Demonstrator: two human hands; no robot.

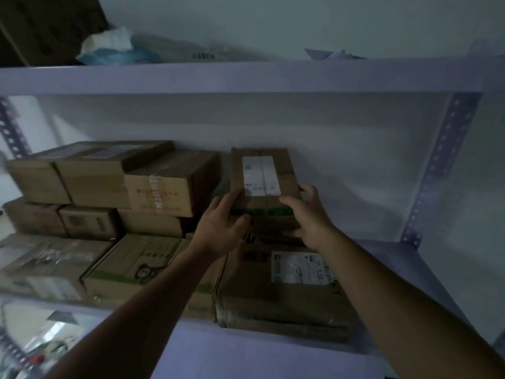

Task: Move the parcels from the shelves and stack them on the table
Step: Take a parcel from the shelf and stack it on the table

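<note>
A brown cardboard parcel (263, 179) with a white label and green print lies on top of a larger parcel (284, 291) on the middle shelf (273, 359). My left hand (222, 225) grips its near left corner, with the thumb on the front face. My right hand (307, 217) grips its near right corner, fingers wrapped round the side. Both arms reach up from the bottom of the view. To the left, several more parcels (169, 181) are stacked in layers.
The shelf above (246, 75) holds a dark box (46, 26), a tissue pack (112, 47) and papers. Perforated metal posts (442, 160) frame the rack at right and left. The right half of the middle shelf is bare against the white wall.
</note>
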